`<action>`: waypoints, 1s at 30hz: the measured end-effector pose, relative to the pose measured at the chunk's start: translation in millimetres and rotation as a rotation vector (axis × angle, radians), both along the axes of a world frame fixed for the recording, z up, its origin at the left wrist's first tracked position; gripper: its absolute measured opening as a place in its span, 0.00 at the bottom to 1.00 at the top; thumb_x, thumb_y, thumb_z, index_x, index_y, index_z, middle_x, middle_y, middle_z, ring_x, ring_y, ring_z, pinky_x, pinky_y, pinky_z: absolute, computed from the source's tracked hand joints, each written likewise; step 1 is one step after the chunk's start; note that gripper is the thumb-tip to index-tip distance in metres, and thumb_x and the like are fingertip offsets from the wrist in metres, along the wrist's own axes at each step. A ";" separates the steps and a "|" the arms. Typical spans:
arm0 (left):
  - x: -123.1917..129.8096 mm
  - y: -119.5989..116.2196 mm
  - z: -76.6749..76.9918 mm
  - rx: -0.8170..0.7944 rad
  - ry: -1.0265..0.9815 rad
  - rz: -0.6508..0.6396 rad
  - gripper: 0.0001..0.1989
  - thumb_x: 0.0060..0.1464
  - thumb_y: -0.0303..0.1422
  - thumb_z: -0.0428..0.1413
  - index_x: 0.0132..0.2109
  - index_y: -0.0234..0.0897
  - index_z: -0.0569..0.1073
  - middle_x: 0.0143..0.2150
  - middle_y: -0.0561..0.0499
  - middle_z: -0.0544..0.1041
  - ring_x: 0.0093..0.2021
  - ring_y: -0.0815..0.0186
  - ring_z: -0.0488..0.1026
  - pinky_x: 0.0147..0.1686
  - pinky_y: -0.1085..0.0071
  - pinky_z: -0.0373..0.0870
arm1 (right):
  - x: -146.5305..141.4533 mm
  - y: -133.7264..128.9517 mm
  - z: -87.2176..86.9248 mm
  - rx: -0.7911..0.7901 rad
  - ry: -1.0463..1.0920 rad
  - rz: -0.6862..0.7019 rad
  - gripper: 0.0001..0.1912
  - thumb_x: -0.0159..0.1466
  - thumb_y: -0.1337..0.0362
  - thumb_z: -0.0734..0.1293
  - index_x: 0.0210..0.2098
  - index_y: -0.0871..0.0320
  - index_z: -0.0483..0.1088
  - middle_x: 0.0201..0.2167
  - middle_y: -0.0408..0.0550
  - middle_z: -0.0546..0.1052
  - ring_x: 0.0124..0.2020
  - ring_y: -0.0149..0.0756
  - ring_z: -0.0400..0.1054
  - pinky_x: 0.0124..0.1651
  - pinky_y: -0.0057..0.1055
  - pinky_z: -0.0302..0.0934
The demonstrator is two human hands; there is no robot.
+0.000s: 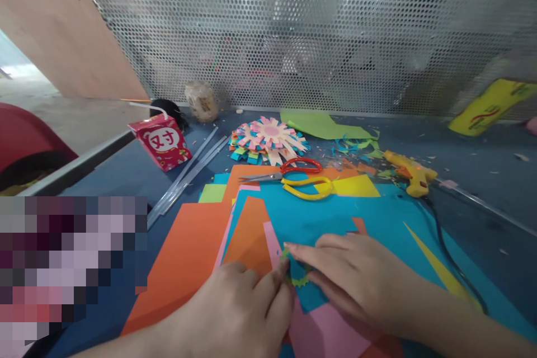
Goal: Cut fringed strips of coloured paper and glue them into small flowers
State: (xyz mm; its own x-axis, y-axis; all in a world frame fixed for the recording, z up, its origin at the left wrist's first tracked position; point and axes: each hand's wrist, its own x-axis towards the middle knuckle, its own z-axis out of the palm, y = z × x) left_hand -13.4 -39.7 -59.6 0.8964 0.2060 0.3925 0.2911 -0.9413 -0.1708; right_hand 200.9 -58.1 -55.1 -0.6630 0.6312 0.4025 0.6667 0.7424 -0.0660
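A small green paper strip (299, 282) with a toothed edge lies curved between my two hands, over blue and pink sheets. My left hand (247, 305) is closed, its fingertips pinching the strip's left side. My right hand (356, 271) comes from the right, index finger stretched over the strip's upper end and thumb at its lower right; its fingers hide part of the strip. Under both hands lie a blue sheet (327, 215), an orange sheet (176, 257) and a pink sheet (327, 330). Scissors (308, 197) with one red and one yellow handle rest just beyond.
Layered paper flowers (271, 133) sit at the back beside a green sheet (323, 125). A yellow glue gun (413, 173) with a cord lies right. Clear glue sticks (188, 176) and a red drink carton (161, 141) stand left. A perforated metal panel (251, 28) borders the back.
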 end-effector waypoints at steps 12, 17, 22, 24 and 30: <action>-0.4 0.6 5.0 -0.086 0.011 0.045 0.12 0.47 0.21 0.45 0.33 0.34 0.71 0.31 0.46 0.80 0.18 0.64 0.69 0.14 0.68 0.65 | 5.5 3.2 -2.3 -0.189 0.049 -0.091 0.17 0.69 0.65 0.53 0.52 0.60 0.67 0.36 0.48 0.78 0.35 0.39 0.72 0.31 0.35 0.66; -0.4 1.6 4.6 -0.117 -0.051 0.103 0.12 0.49 0.22 0.45 0.39 0.33 0.69 0.36 0.43 0.80 0.24 0.64 0.74 0.20 0.70 0.70 | 14.4 10.3 -5.1 -0.230 0.033 -0.138 0.17 0.68 0.65 0.57 0.54 0.60 0.66 0.43 0.52 0.77 0.41 0.41 0.71 0.36 0.37 0.68; -0.4 2.7 1.9 -0.172 -0.037 0.182 0.12 0.50 0.24 0.45 0.43 0.33 0.67 0.43 0.40 0.78 0.25 0.65 0.74 0.20 0.71 0.69 | 16.4 14.9 -7.0 -0.250 0.075 -0.195 0.20 0.68 0.65 0.58 0.58 0.60 0.61 0.50 0.54 0.73 0.48 0.44 0.67 0.45 0.42 0.67; -0.2 1.8 2.2 -0.179 0.003 0.161 0.09 0.50 0.25 0.46 0.39 0.35 0.67 0.40 0.43 0.79 0.22 0.65 0.73 0.19 0.71 0.68 | 15.3 17.9 -8.5 -0.283 0.066 -0.208 0.23 0.67 0.65 0.58 0.61 0.61 0.57 0.50 0.56 0.72 0.49 0.46 0.64 0.46 0.44 0.66; 0.7 -1.4 -0.2 -0.090 0.104 0.210 0.06 0.51 0.24 0.48 0.34 0.37 0.68 0.39 0.50 0.80 0.20 0.63 0.72 0.15 0.65 0.66 | 9.6 25.9 -10.4 -0.265 0.020 -0.174 0.27 0.64 0.69 0.56 0.63 0.68 0.53 0.38 0.58 0.72 0.37 0.44 0.64 0.37 0.42 0.66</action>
